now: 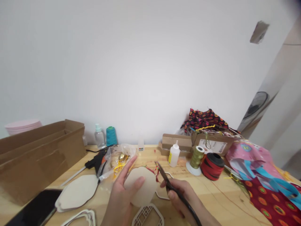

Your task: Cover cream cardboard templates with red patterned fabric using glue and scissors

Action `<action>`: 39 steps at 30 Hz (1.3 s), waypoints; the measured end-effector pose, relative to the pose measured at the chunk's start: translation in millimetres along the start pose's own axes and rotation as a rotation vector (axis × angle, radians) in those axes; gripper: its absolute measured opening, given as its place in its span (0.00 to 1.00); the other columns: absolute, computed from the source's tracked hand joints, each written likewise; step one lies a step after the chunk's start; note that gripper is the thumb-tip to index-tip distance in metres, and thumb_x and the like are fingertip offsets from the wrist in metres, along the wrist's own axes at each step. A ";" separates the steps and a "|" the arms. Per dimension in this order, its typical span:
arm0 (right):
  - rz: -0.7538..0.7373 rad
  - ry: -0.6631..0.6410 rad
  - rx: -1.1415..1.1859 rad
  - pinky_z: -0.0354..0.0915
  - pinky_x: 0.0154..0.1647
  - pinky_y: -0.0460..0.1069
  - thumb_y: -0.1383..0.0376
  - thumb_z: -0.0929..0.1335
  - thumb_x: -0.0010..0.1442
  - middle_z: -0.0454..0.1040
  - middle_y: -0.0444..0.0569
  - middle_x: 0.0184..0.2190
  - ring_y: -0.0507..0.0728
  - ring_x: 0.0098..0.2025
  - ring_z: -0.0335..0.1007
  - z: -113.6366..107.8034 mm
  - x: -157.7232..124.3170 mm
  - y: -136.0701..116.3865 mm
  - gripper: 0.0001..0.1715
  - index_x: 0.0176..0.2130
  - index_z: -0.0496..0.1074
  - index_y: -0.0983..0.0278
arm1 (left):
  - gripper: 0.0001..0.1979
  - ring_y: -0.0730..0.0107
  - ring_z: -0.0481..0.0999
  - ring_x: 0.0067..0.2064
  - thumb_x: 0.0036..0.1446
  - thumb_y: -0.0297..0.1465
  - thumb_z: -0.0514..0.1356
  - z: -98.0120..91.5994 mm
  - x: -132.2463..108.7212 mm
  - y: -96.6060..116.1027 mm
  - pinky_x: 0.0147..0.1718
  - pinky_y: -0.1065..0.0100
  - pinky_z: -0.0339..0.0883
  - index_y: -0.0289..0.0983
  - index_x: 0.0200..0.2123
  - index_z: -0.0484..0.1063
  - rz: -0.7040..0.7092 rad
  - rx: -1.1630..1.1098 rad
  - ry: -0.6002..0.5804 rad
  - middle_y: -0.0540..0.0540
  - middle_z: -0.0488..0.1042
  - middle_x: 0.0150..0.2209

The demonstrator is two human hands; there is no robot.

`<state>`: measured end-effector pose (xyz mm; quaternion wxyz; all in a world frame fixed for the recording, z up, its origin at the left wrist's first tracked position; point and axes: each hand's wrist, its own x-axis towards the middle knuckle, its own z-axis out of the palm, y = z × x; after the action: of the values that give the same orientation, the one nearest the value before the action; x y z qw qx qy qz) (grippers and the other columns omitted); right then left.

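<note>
My left hand (124,191) holds a pale, scalloped flat piece (144,188), its thumb lying across the face and its fingers behind. Red cloth or cord shows along the piece's upper right edge. Dark scissors (175,188) are in my right hand (185,197), their blades pointing up and left near that red edge. Below the held piece lies a lattice-patterned frame (148,216). A thin pale outline frame (162,197) rests on the table behind the scissors.
Pale pieces (77,191), a phone (37,208), a glue gun (95,163) and a cardboard box (42,157) stand left. Behind are a glue bottle (174,155), green thread (197,158) and a red spool (212,166). Patterned fabric (270,199) lies right.
</note>
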<state>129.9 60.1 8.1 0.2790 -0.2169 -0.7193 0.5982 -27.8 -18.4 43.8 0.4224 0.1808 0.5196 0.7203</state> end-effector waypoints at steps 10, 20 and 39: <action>-0.016 0.238 0.093 0.51 0.15 0.41 0.52 0.67 0.50 0.65 0.43 0.23 0.45 0.17 0.52 -0.9 6.9 1.7 0.23 0.39 0.65 0.66 | 0.39 0.66 0.74 0.23 0.37 0.26 0.66 -0.2 0.6 -11.4 0.21 0.68 0.69 0.42 0.54 0.56 -0.274 -0.066 -0.153 0.48 0.76 0.26; 0.079 -0.159 -0.153 0.41 0.17 0.42 0.58 0.68 0.48 0.50 0.37 0.16 0.46 0.19 0.42 -22.9 4.6 -4.9 0.15 0.30 0.70 0.68 | 0.18 0.78 0.76 0.26 0.59 0.27 0.45 -31.5 18.2 -8.1 0.19 0.86 0.67 0.30 0.53 0.55 -0.739 -1.100 -0.143 0.40 0.74 0.30; -0.073 0.098 0.312 0.51 0.13 0.40 0.52 0.68 0.48 0.65 0.43 0.23 0.44 0.14 0.54 20.5 8.8 13.7 0.25 0.40 0.64 0.67 | 0.13 0.65 0.76 0.26 0.43 0.23 0.62 -3.6 3.6 -18.0 0.23 0.68 0.70 0.32 0.36 0.69 -0.341 -0.337 -0.062 0.43 0.77 0.26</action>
<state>109.5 53.3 -6.8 0.3654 -0.1734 -0.6107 0.6807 -24.8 -15.9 25.5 0.5777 0.0392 0.4018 0.7094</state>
